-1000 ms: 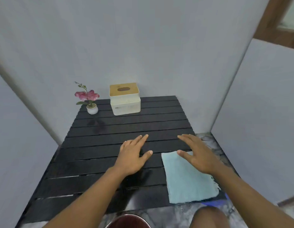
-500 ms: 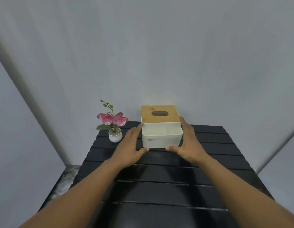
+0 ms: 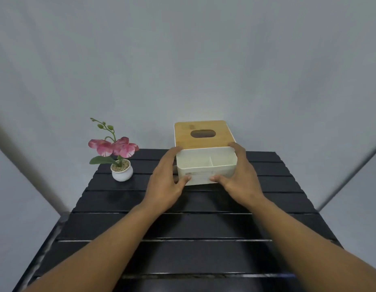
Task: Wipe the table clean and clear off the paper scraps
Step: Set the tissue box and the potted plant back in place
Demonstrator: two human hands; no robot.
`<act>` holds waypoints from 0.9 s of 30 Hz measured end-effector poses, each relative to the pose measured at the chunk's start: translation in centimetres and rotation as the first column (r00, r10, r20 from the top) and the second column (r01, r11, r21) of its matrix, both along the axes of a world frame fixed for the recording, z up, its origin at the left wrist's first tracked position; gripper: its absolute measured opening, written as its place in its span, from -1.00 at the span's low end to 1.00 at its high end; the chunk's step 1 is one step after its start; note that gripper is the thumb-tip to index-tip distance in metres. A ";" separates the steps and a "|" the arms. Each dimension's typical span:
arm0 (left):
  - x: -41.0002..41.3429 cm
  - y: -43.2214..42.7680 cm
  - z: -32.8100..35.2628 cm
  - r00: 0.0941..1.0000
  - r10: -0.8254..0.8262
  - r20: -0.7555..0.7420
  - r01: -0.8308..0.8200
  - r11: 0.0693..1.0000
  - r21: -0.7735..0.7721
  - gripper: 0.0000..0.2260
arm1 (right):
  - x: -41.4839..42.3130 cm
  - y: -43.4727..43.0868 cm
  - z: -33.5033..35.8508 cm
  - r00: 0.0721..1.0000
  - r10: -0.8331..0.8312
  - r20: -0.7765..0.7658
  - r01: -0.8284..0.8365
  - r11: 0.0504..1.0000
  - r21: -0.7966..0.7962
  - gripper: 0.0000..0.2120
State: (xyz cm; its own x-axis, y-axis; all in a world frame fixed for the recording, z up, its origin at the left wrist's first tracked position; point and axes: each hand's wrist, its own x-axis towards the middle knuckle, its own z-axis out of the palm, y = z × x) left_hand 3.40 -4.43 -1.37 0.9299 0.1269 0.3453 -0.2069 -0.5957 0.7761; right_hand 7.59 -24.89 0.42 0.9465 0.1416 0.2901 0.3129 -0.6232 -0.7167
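Desk [image 3: 183, 226] of black slats with no scraps in sight, white tissue box [image 3: 206, 165] at far edge, clasped between left hand [image 3: 165, 182] and right hand [image 3: 240, 180], grip closed on both sides, orchid pot [image 3: 122, 170] left.

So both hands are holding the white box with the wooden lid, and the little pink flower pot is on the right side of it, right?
Not quite. The head view shows the flower pot on the left of the box, not the right. The rest holds: the left hand and right hand grip the box's sides on the black table.
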 end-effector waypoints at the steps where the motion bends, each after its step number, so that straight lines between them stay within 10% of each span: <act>1: 0.2 -1.2 0.3 1.000 -0.011 -0.005 0.011 1.000 -0.009 -0.35 | 0.1 -1.1 0.2 1.000 -0.011 -0.003 0.011 1.000 0.001 -0.11; 27: 4.9 -15.4 1.3 0.993 -0.059 -0.102 0.067 0.995 0.073 -0.35 | 1.5 -14.1 -0.7 0.987 -0.153 -0.049 0.153 0.988 0.004 -0.09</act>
State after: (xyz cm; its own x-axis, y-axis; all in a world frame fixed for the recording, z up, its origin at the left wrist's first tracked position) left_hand 8.31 -19.79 -0.12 0.9654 0.0437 0.2571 -0.1700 -0.6423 0.7474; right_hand 9.12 -39.03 -0.33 0.9697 -0.0084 0.2442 0.1791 -0.6552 -0.7339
